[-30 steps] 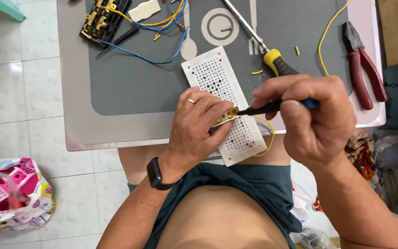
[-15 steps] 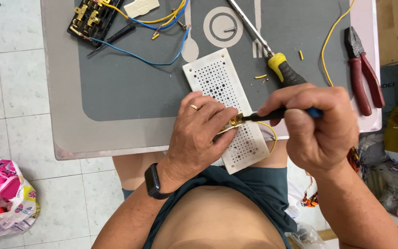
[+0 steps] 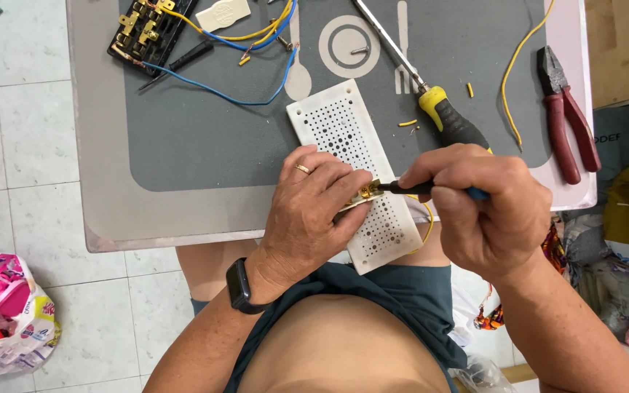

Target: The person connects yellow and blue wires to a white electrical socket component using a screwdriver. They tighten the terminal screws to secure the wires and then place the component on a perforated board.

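My left hand (image 3: 313, 206), with a ring and a dark wrist watch, pinches a small brass terminal piece (image 3: 366, 193) over a white perforated plate (image 3: 343, 131) lying at the table's near edge. My right hand (image 3: 485, 211) is closed around a small blue-handled screwdriver (image 3: 431, 188); its dark tip touches the brass piece. A thin yellow wire (image 3: 429, 222) loops below the hands, beside the plate.
A grey mat (image 3: 205, 138) covers the table. On it lie a yellow-and-black screwdriver (image 3: 442, 113), red pliers (image 3: 566, 120), a long yellow wire (image 3: 518, 69), a black switch block (image 3: 151, 29) with blue and yellow wires. A pink bag (image 3: 5, 313) sits on the tiled floor.
The view has shifted slightly; both hands stay on the brass piece and small screwdriver, with the hands sitting a little lower and to the right on the plate.
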